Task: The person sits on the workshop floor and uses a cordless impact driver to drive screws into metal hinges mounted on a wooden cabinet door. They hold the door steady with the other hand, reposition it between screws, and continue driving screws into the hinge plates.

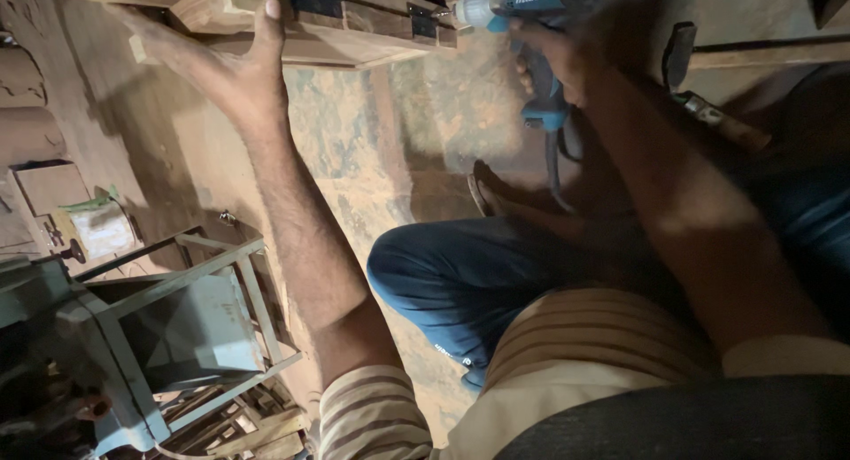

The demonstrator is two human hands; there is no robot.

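Observation:
My left hand [232, 66] presses against a wooden frame piece [328, 35] at the top of the view, thumb up on its edge. Two black metal hinges [316, 0] sit on the wood. My right hand [567, 57] grips the handle of a teal power drill [522, 4], whose bit points left at the second hinge [423, 22]. The drill's cord hangs down past my knee. My leg in blue trousers [460, 274] is bent below.
A hammer [708, 106] lies on the right near a wooden strip. A grey-green metal stand [177, 327] fills the lower left, with wood offcuts [257, 425] under it. A cardboard box [49, 185] and a small packet [102, 225] sit at the left. A sandal [482, 190] rests on the dirt floor.

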